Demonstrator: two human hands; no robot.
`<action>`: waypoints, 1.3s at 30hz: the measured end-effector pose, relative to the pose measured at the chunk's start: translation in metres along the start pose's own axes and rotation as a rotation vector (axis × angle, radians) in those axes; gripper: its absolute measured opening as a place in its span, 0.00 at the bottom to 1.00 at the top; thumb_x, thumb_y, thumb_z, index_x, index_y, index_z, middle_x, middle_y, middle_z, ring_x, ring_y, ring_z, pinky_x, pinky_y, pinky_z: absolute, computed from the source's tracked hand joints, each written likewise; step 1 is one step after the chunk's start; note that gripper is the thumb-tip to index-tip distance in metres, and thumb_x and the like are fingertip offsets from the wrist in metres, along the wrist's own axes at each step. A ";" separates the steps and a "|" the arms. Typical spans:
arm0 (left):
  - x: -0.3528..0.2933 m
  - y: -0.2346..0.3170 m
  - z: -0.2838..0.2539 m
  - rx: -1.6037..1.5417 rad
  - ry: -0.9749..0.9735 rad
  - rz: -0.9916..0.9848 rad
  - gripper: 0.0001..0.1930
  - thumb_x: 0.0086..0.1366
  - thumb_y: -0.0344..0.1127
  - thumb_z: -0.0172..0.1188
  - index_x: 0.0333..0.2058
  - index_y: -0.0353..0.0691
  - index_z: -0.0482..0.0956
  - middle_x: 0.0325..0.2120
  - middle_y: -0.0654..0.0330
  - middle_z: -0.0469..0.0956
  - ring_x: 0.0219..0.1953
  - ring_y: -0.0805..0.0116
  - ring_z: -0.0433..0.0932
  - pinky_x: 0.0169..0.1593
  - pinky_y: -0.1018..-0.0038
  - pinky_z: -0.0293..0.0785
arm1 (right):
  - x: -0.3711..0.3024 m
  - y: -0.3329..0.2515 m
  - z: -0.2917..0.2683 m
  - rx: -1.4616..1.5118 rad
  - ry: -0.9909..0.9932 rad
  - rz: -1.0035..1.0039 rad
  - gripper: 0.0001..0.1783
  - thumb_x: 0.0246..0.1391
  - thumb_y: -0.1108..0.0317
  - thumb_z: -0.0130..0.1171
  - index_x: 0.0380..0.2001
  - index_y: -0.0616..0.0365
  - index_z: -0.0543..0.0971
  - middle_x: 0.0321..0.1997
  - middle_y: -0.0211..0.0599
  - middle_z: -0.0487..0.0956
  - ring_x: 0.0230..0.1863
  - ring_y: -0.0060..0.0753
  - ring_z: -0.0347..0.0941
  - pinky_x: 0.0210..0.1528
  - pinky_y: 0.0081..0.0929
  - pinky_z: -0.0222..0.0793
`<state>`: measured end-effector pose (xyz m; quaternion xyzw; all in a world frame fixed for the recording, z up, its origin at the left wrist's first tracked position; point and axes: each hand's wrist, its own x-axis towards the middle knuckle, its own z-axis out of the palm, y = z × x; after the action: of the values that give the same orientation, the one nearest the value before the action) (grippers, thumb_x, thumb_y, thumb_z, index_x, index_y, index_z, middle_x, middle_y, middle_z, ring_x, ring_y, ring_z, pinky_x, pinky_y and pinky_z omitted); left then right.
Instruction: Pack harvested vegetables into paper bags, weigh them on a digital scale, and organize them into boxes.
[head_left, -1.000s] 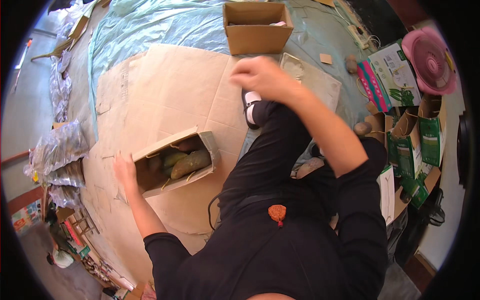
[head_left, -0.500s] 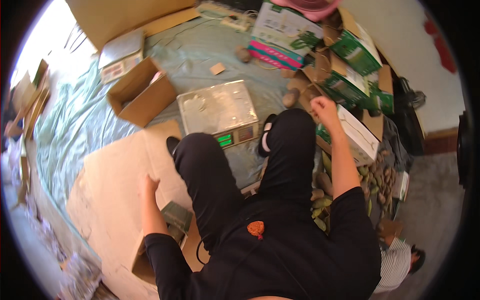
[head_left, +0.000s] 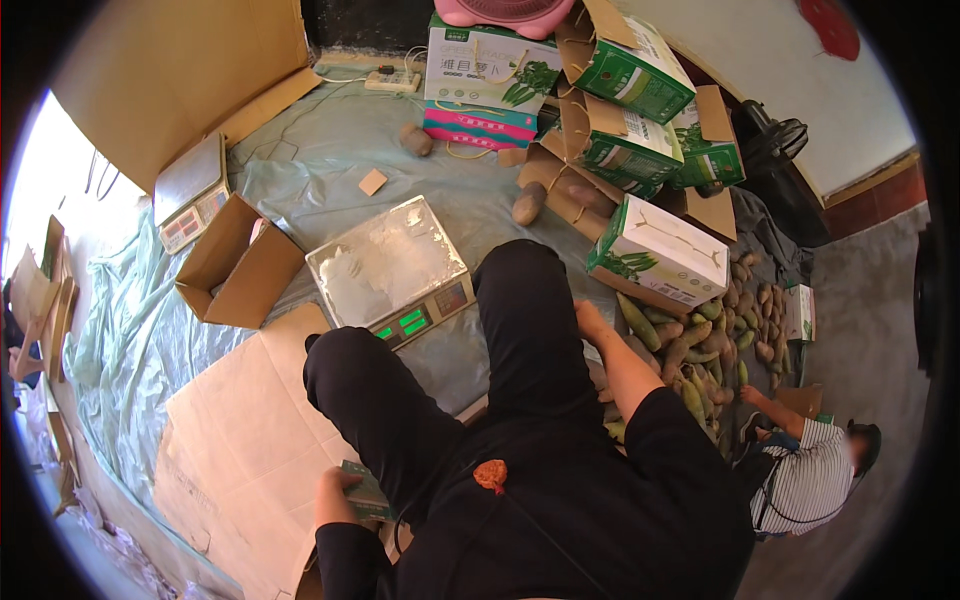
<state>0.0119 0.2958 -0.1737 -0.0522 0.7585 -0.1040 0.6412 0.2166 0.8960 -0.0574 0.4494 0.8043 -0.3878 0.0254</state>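
My left hand [head_left: 335, 492] is down beside my left leg, its fingers closed over the edge of a dark green box [head_left: 366, 492]. Part of that box is hidden by my hand and leg. My right hand [head_left: 590, 322] is just outside my right knee, near a heap of green and brownish radishes [head_left: 690, 350]; its fingers are too hidden to read. In front of my knees lies a flat scale [head_left: 390, 262] with a lit green display and a bare metal plate.
A white and green carton [head_left: 660, 252] stands right of my knee, with open green cartons [head_left: 630, 145] stacked beyond. Left of the scale is an open brown box [head_left: 240, 262], near a second scale [head_left: 190, 190]. A person in a striped shirt [head_left: 800, 480] crouches at the lower right.
My view has turned to the right. My left hand has come down onto the green box. The right hand has dropped from near the cartons to beside my knee.
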 end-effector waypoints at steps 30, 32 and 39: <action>-0.117 0.023 -0.064 -0.863 1.154 0.447 0.15 0.60 0.30 0.58 0.47 0.34 0.75 0.39 0.50 0.79 0.42 0.61 0.78 0.48 0.69 0.73 | 0.203 -0.236 -0.214 0.753 0.377 -0.125 0.41 0.53 0.66 0.59 0.66 0.47 0.51 0.39 0.34 0.73 0.25 0.25 0.71 0.25 0.25 0.67; -0.167 0.039 -0.117 -0.912 1.270 0.691 0.14 0.62 0.27 0.56 0.46 0.30 0.75 0.41 0.49 0.79 0.43 0.63 0.78 0.50 0.71 0.72 | 0.216 -0.234 -0.214 0.775 0.392 -0.134 0.41 0.52 0.66 0.59 0.66 0.48 0.51 0.39 0.36 0.75 0.24 0.26 0.72 0.23 0.24 0.67; -0.357 0.170 -0.178 -0.596 1.387 1.108 0.14 0.56 0.23 0.56 0.43 0.31 0.77 0.40 0.51 0.78 0.45 0.57 0.76 0.51 0.69 0.69 | 0.243 -0.238 -0.221 0.956 0.243 -0.116 0.39 0.52 0.60 0.62 0.64 0.43 0.53 0.41 0.33 0.73 0.30 0.28 0.72 0.32 0.32 0.69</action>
<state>-0.0926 0.5532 0.1591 0.2283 0.8836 0.4071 -0.0363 -0.0366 1.1398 0.1450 0.4072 0.5575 -0.6586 -0.2993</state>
